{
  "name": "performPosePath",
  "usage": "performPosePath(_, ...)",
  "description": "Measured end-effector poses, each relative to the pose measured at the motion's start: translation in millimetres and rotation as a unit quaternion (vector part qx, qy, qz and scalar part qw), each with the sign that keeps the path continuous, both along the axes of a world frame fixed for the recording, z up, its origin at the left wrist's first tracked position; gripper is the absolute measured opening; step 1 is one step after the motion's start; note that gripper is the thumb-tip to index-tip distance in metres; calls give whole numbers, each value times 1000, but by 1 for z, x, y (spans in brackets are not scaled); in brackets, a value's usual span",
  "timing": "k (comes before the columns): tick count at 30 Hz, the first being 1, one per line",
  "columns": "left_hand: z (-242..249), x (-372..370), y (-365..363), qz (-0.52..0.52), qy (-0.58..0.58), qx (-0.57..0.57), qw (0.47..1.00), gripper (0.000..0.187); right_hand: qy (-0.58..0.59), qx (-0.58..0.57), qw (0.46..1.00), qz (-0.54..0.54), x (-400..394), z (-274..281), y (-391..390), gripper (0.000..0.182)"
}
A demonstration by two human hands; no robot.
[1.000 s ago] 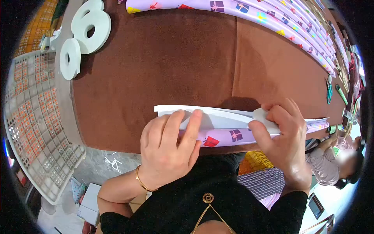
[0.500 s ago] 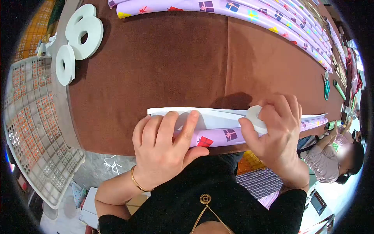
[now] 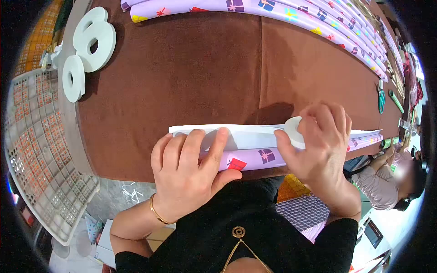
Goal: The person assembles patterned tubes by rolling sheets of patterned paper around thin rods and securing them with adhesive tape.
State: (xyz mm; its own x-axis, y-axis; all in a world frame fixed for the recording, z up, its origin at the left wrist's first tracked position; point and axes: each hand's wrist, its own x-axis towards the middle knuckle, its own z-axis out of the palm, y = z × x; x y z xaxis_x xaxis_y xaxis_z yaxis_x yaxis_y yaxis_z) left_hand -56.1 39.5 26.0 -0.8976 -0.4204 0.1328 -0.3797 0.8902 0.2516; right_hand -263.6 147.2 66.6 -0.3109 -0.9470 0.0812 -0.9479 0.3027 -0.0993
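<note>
Along the near edge of the table lies a roll of purple wrapping paper [image 3: 255, 158] printed with gift boxes. Its white inner side [image 3: 250, 137] shows in a long flap facing up. My left hand [image 3: 184, 170] rests on the roll near its left end, fingers spread and tips on the white flap. In my right hand [image 3: 321, 145] is a roll of white tape [image 3: 294, 131], held at the flap's far edge. The fingers partly cover the tape roll.
Several rolls of the same purple paper [image 3: 255, 6] lie across the back. Rolls of white tape [image 3: 102, 48] sit at the left, beside a plastic crate [image 3: 43, 150]. Green-handled scissors [image 3: 381, 101] lie at the right. Another person [image 3: 380, 186] is at the far right.
The strip that stood slightly off the white flap beside the tape roll now appears to lie along its edge. Both hands keep nearly the same places, and the view has shifted slightly.
</note>
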Motion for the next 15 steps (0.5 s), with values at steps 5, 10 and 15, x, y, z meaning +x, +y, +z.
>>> performPosePath(5,2,0,-1,-6,-14,11,1000,63,5,11,1000,-5,0,0,-2,28)
performPosePath(10,3,-2,-1,-2,-3,12,1000,57,17,45,999,-21,3,1,-4,30)
performPosePath(15,3,-1,-2,-4,1,17,1000,57,32,52,998,-21,6,1,-6,31)
